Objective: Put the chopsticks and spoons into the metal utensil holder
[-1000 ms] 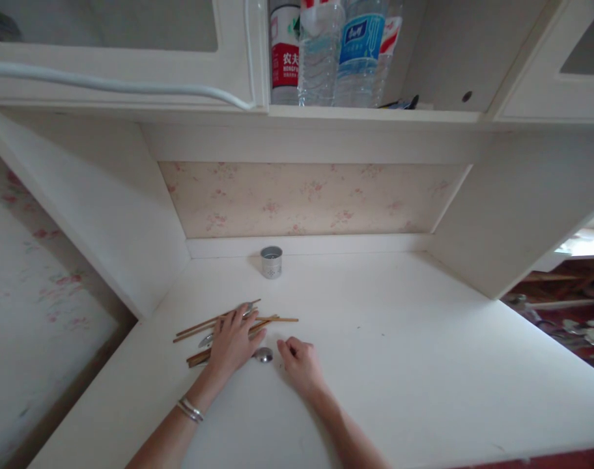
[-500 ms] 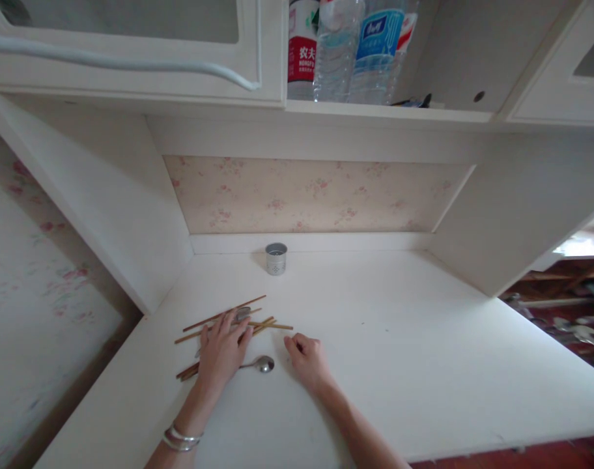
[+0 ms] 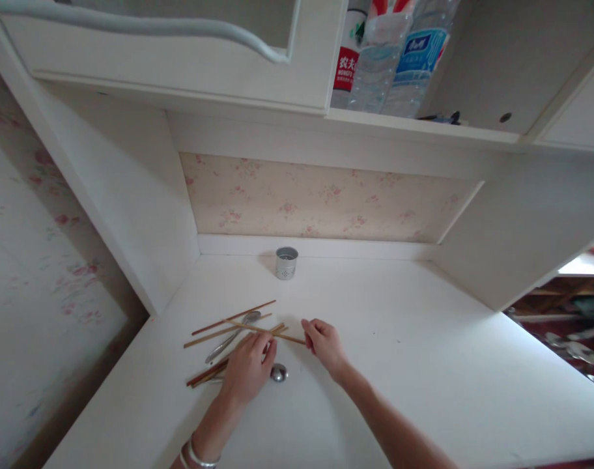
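Observation:
Several wooden chopsticks (image 3: pixel 206 337) lie loosely crossed on the white tabletop. My left hand (image 3: pixel 251 365) is over the pile, fingers curled down onto one light chopstick (image 3: pixel 290 337) that slants to the right. The right end of that chopstick meets the closed fingers of my right hand (image 3: pixel 324 342). A metal spoon (image 3: pixel 226 342) lies among the sticks, beyond my left hand. Another metal spoon (image 3: pixel 279 372) shows its bowl just right of my left hand, which hides part of its handle. Dark chopsticks (image 3: pixel 204 374) stick out left of my left wrist.
A grey metal cup with small holes (image 3: pixel 286 264) stands upright near the back edge of the white tabletop (image 3: pixel 399 378). Overhead, an open cabinet shelf holds plastic bottles (image 3: pixel 417 62). White side panels (image 3: pixel 106 195) bound the space on both sides.
My left hand has moved right and its fingers have curled, uncovering the far spoon. The light chopstick has turned and now reaches my right hand's fingers. The view has shifted slightly.

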The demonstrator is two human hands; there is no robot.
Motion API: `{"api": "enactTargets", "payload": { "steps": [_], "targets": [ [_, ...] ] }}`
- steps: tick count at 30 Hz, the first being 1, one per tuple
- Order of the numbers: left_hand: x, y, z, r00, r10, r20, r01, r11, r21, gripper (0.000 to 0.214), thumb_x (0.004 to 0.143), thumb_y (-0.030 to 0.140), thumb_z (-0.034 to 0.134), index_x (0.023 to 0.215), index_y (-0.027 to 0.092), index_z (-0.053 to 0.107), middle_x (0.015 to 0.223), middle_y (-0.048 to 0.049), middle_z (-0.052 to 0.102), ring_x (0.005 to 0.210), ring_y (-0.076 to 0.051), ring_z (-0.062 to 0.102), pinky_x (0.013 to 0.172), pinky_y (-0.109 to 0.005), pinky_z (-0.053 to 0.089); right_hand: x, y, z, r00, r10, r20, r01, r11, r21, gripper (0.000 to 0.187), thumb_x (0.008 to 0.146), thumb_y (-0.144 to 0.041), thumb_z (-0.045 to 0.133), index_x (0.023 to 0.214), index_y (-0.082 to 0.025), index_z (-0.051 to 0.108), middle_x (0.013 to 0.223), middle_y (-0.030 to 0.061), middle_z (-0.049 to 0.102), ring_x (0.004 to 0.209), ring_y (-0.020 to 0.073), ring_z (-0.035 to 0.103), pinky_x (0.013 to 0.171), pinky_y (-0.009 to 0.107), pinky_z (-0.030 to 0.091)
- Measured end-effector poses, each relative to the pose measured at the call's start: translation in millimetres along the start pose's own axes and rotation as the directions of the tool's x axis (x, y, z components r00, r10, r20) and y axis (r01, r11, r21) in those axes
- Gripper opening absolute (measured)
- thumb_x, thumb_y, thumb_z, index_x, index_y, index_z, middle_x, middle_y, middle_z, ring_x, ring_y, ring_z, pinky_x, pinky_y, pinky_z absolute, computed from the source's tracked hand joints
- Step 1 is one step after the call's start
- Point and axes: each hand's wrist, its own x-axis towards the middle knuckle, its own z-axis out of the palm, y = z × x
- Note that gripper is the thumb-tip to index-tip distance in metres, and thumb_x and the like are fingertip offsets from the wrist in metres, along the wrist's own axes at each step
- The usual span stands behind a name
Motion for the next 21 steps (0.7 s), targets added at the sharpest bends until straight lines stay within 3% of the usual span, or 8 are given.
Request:
{"api": "enactTargets", "payload": {
  "steps": [2, 5, 9, 14, 18, 21],
  "targets": [
    [-1.9, 4.0, 0.4, 0.997, 0.007, 0.075, -0.005, 0.999, -0.034, 0.021, 0.094, 0.027, 0.042, 0.089, 0.023, 0.062, 0.078, -0.0027, 0.068, 0.071, -0.016, 0.064, 0.068, -0.028, 0.048, 27.6, -15.1, -7.0, 0.999, -0.028, 0.027, 0.029, 0.998, -0.05, 0.044, 0.094, -0.05, 0.038, 0.073, -0.018, 0.06, 0.056, -0.0022, 0.059, 0.045, 0.0104, 0.05, 0.047, 0.021, 0.038],
    [-3.3, 6.0, 0.2, 0.989, 0.031, 0.143, -0.028, 0.999, -0.026, 0.021, 0.094, 0.028, 0.042, 0.088, 0.024, 0.062, 0.077, -0.0019, 0.07, 0.068, -0.015, 0.064, 0.066, -0.027, 0.047, 74.1, -39.6, -11.2, 0.995, -0.062, 0.077, 0.074, 0.984, -0.161, 0.028, 0.09, -0.038, 0.052, 0.109, -0.021, 0.061, 0.07, -0.0016, 0.067, 0.051, 0.0117, 0.056, 0.055, 0.022, 0.041],
    [-4.3, 1.4, 0.9, 0.988, 0.008, 0.153, -0.005, 1.0, -0.019, 0.024, 0.095, 0.031, 0.04, 0.087, 0.025, 0.062, 0.07, -0.0009, 0.069, 0.064, -0.015, 0.064, 0.063, -0.026, 0.046, 127.1, -61.6, -3.5, 0.993, -0.074, 0.094, 0.101, 0.94, -0.327, 0.058, 0.086, -0.032, 0.06, 0.14, -0.02, 0.041, 0.094, 0.0066, 0.072, 0.077, 0.0196, 0.066, 0.072, 0.028, 0.044],
    [-5.9, -5.0, 3.7, 0.992, -0.025, 0.123, 0.031, 0.998, -0.047, 0.023, 0.095, 0.03, 0.04, 0.088, 0.027, 0.062, 0.071, -0.0021, 0.07, 0.064, -0.017, 0.066, 0.062, -0.028, 0.046, 154.6, -67.6, 7.6, 0.996, -0.055, 0.065, 0.08, 0.876, -0.475, 0.055, 0.091, -0.031, 0.054, 0.142, -0.018, 0.039, 0.097, 0.0116, 0.072, 0.091, 0.0269, 0.067, 0.078, 0.035, 0.044],
    [-4.6, -4.0, 4.2, 0.989, -0.022, 0.147, 0.032, 0.997, -0.07, 0.023, 0.094, 0.03, 0.04, 0.084, 0.028, 0.061, 0.071, -0.0007, 0.069, 0.065, -0.017, 0.066, 0.063, -0.028, 0.046, 152.1, -63.5, 6.3, 0.996, -0.088, 0.014, 0.082, 0.852, -0.516, 0.035, 0.096, -0.03, 0.046, 0.127, -0.016, 0.053, 0.099, 0.0153, 0.072, 0.093, 0.029, 0.067, 0.076, 0.035, 0.043],
    [-3.2, -1.7, 4.2, 0.987, -0.039, 0.157, 0.051, 0.996, -0.069, 0.023, 0.094, 0.03, 0.041, 0.083, 0.028, 0.061, 0.068, 0.0005, 0.068, 0.063, -0.016, 0.065, 0.062, -0.027, 0.045, 143.0, -59.0, -1.9, 0.992, -0.124, -0.018, 0.097, 0.853, -0.513, 0.026, 0.098, -0.031, 0.043, 0.116, -0.018, 0.058, 0.099, 0.0131, 0.072, 0.092, 0.0272, 0.067, 0.074, 0.032, 0.042]
  ]
}}
